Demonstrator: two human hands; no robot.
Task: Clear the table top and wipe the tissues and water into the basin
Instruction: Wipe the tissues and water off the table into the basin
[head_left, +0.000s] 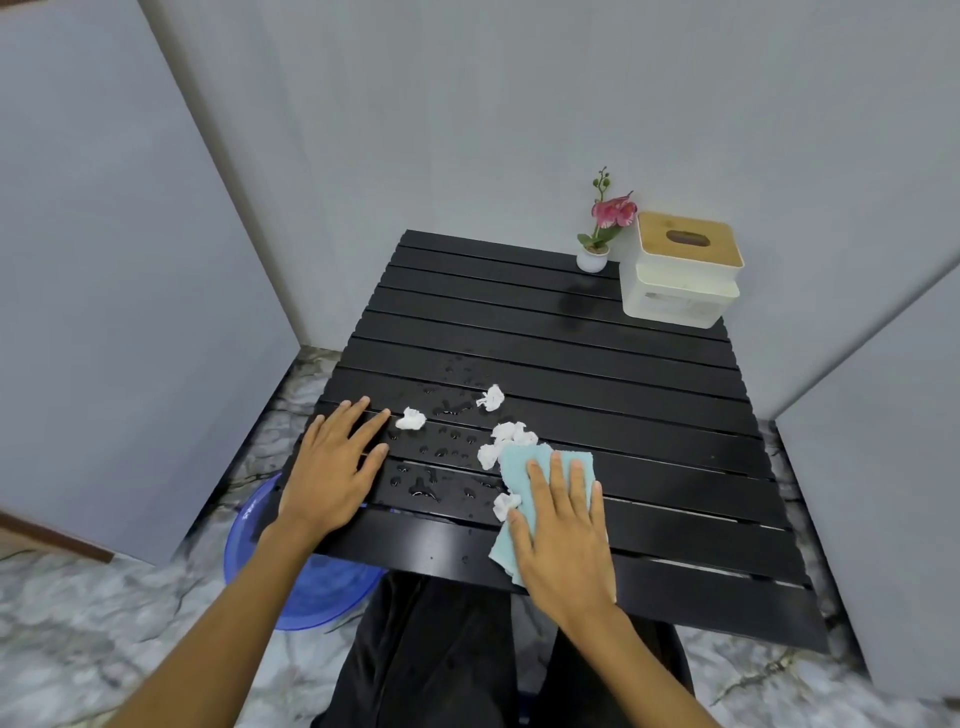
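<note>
Pressing flat on the cloth (540, 499), the right grip (563, 540) has fingers spread; the left grip (332, 467) lies splayed, empty. Tissues (506, 441) and water (447, 457) beside it remain on the tabletop (649, 415); nothing seems swept into the basin (291, 587) yet.

I am looking down into what seems a corner of a home, plain and small. A black slatted table (571, 332) is standing against pale grey walls (467, 104), and a potted orchid (602, 228) and a wood-lidded tissue box (683, 270) are sitting at its far end. Marble-patterned floor tiles (93, 623) are showing below, with a blue basin (306, 587) resting on them.
</note>
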